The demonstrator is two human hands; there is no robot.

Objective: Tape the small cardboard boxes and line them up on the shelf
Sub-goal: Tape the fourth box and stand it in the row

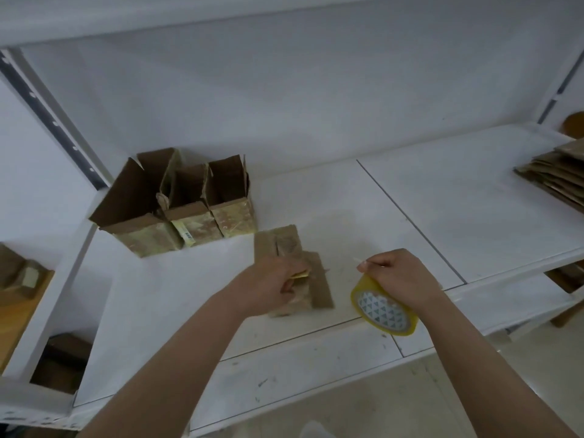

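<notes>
1. The fingers of the left hand (pixel 278 279) are clamping down on a small cardboard box (pixel 297 273) near the front edge of the shelf (pixel 442 216), apparently pinning a yellowish tape end so the flaps are staying shut.
2. The fingers of the right hand (pixel 398 276) are curling tight around a tape roll (pixel 384 308), thumb and forefinger pinching what seems to be its loose end, likely readying the next strip.
3. Three boxes (pixel 186 213) are standing side by side toward the shelf's back left corner, tops open, taped faces forward, forming the row.
4. Flattened cardboard (pixel 556 178) is lying stacked at the right edge, probably waiting to be folded.
</notes>
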